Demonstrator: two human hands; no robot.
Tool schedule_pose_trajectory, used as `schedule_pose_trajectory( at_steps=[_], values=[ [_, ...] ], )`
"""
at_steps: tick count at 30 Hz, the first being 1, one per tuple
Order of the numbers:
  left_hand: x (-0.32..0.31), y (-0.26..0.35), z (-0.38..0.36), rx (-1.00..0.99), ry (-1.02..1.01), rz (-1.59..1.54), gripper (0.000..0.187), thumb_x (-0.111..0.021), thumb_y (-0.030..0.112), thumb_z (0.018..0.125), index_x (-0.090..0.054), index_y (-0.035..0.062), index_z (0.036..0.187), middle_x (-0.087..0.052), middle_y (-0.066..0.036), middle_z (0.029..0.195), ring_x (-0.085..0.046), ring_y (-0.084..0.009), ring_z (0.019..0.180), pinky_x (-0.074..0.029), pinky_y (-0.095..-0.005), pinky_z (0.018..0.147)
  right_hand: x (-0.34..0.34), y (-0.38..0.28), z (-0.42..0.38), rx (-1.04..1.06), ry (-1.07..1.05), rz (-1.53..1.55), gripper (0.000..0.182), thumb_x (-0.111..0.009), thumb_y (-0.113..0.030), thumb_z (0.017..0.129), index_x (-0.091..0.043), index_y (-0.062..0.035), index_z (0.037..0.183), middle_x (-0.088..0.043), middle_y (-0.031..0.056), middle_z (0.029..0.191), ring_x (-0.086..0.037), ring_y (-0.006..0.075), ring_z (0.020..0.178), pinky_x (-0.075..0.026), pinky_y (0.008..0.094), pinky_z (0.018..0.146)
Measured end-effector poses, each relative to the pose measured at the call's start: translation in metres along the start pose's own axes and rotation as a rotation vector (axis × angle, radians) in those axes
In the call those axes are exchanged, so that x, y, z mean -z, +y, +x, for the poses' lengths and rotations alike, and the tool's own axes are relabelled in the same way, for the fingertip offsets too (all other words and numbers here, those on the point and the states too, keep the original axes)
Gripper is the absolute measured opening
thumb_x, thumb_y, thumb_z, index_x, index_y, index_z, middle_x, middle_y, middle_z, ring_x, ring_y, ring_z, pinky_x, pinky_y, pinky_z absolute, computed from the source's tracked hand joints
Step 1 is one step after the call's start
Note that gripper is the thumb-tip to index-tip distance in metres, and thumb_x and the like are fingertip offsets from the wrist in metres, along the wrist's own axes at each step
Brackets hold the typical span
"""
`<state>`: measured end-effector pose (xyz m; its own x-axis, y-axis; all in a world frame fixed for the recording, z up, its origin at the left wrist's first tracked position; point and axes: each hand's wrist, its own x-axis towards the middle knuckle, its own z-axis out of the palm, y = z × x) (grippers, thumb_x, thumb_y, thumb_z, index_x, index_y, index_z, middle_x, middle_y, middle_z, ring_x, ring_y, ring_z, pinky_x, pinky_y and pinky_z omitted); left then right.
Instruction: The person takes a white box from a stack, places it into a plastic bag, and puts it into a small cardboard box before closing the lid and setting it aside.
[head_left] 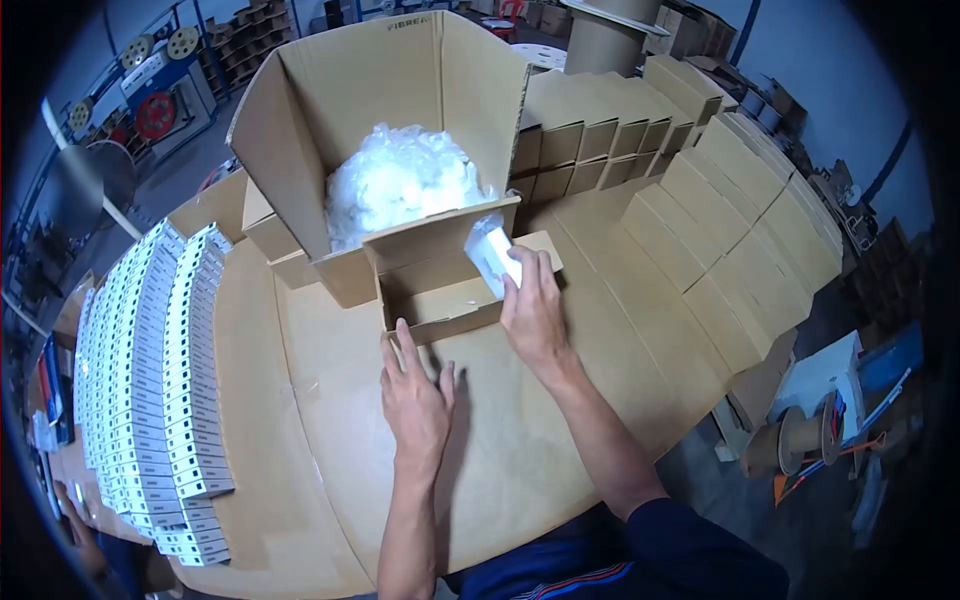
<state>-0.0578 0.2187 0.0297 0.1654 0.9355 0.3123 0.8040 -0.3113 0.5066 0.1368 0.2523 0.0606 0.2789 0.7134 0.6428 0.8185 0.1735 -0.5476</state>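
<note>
An open cardboard carton (440,302) lies in front of me, its lid flap standing up at the back. Over its right end my right hand (534,310) grips a white box in a clear plastic bag (491,262), held tilted. My left hand (415,398) is at the carton's near left edge, fingers stretched out and fingertips touching the front wall. Just behind stands a tall open cardboard box (290,150) with a heap of clear plastic bags (400,180) inside, several of them shiny and crumpled.
Stacked rows of white boxes (150,380) line the table's left side. Closed brown cartons (730,240) are stacked at right, with more cartons (590,140) at the back. Cable spools (790,440) stand off the table's right edge. At lower left, another person's arm (78,525) shows.
</note>
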Motion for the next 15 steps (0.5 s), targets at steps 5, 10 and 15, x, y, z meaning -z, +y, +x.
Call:
schedule_pose_trajectory(
  at_steps=[5,10,15],
  values=[
    [0.001,0.009,-0.002,0.05,-0.028,-0.01,0.096,-0.076,0.026,0.092,-0.017,0.0026,0.163,-0.037,-0.037,0.151,-0.054,-0.0527,0.126,-0.049,-0.0517,0.104,-0.002,0.012,0.001,-0.008,-0.03,0.072,0.027,-0.059,0.006,0.092,-0.052,0.0048,0.118,-0.056,0.0271,0.11,-0.058,0.0491,0.1,-0.047,0.0537,0.086],
    [0.005,0.019,-0.001,0.107,-0.061,0.016,0.098,-0.078,0.027,0.09,-0.017,-0.0011,0.161,-0.036,-0.037,0.148,-0.056,-0.0517,0.122,-0.051,-0.0511,0.101,-0.015,0.031,0.009,-0.054,-0.013,-0.012,0.02,-0.067,0.003,0.088,-0.059,0.0059,0.106,-0.061,0.0265,0.1,-0.061,0.0482,0.094,-0.049,0.0524,0.082],
    [0.002,0.012,0.004,0.097,-0.063,0.084,0.101,-0.078,0.029,0.09,-0.013,0.0,0.163,-0.037,-0.037,0.148,-0.059,-0.0503,0.119,-0.053,-0.0534,0.096,-0.012,0.025,0.013,-0.105,-0.062,-0.078,0.014,-0.07,0.002,0.088,-0.068,0.0086,0.1,-0.063,0.0261,0.102,-0.065,0.0462,0.093,-0.053,0.0508,0.082]
  ],
)
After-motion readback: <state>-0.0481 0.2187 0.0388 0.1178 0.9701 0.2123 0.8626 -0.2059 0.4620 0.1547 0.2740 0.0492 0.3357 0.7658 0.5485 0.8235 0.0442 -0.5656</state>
